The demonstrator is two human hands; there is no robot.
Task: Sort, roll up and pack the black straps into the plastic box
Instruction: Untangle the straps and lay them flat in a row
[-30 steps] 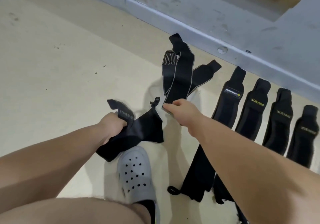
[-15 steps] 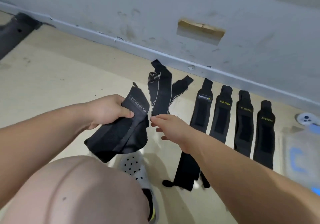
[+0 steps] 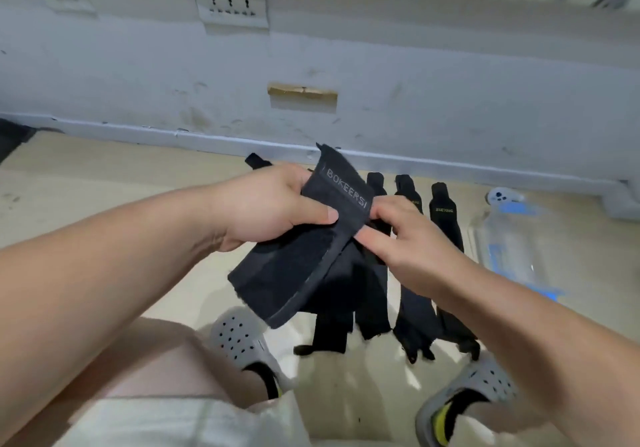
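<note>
We hold the BOKEERSI strap (image 3: 301,273) up in both hands, above the floor (image 3: 104,176) and in front of the knees.

Left hand (image 3: 273,211): it grips the strap just below the labelled end, with the thumb (image 3: 318,214) laid across the front face and the other fingers curled behind.

Right hand (image 3: 405,238): it is at the strap's right edge, just under the label. The thumb and fingers (image 3: 372,238) pinch that edge, and the grip looks light.

The strap is wide, folded over itself and hanging limp below the grip. We judge it to be soft, light fabric with a firmer stitched border and a fuzzy patch, probably hook-and-loop, that may snag on itself.

The other black straps (image 3: 446,225) lie flat in a row on the floor by the wall, behind the held one. At least two carry XUEYING labels. The clear plastic box (image 3: 485,242) sits on the floor just right of the row, and we cannot tell whether it holds anything.

Handling note: the strap will not keep its shape. We would hold it by the stiffer labelled end and keep tension along the length while rolling, or the roll will loosen.
</note>
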